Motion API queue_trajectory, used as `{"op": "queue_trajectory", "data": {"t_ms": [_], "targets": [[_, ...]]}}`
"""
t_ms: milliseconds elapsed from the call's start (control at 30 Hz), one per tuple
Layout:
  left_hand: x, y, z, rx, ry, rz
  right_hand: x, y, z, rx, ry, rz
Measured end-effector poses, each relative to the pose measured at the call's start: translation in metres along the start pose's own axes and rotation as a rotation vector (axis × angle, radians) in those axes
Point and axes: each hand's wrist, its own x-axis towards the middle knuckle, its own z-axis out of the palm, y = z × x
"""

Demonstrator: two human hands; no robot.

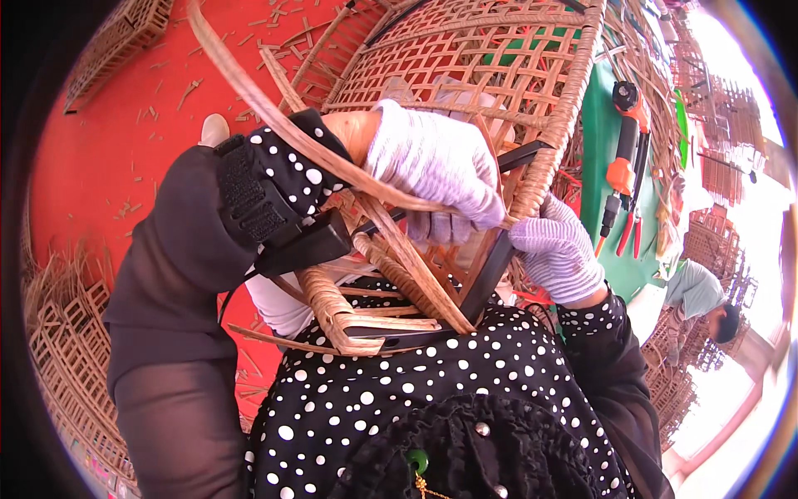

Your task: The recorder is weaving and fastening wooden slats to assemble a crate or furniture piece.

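Observation:
A half-woven rattan furniture frame [490,35] leans over my lap, its black bar [486,279] bare near the bottom and its edge [568,104] wrapped in rattan above. My left hand [440,162], in a pale knitted glove, closes on a long flat rattan strip [249,87] that arcs back over my left wrist. Against the lower end of the wrapped edge, my gloved right hand [559,254] pinches the same strip where it meets the bar. Another loose rattan strip [411,266] slants down beside a wrapped corner [328,303] of the frame.
To the right, an orange and black power tool [623,141] and red-handled pliers [636,195] lie on a green surface [598,125]. Rattan scraps litter the red floor [174,50]. Woven pieces [71,358] stand at left; another person [697,287] bends at far right.

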Motion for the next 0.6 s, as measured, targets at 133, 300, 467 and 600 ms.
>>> {"op": "queue_trajectory", "data": {"t_ms": [133, 300, 467, 600], "targets": [[0.002, -0.011, 0.006, 0.056, -0.066, -0.016, 0.001, 0.000, 0.002, 0.006, -0.062, 0.011], [0.045, -0.036, 0.011, 0.371, -0.008, 0.122, 0.001, 0.001, 0.001, -0.017, -0.030, -0.003], [0.046, -0.036, 0.001, 0.665, 0.209, 0.554, 0.001, 0.006, -0.008, -0.017, -0.023, -0.046], [0.050, -0.039, -0.004, 0.616, 0.175, 0.615, -0.003, 0.006, -0.010, 0.017, -0.069, -0.049]]}}
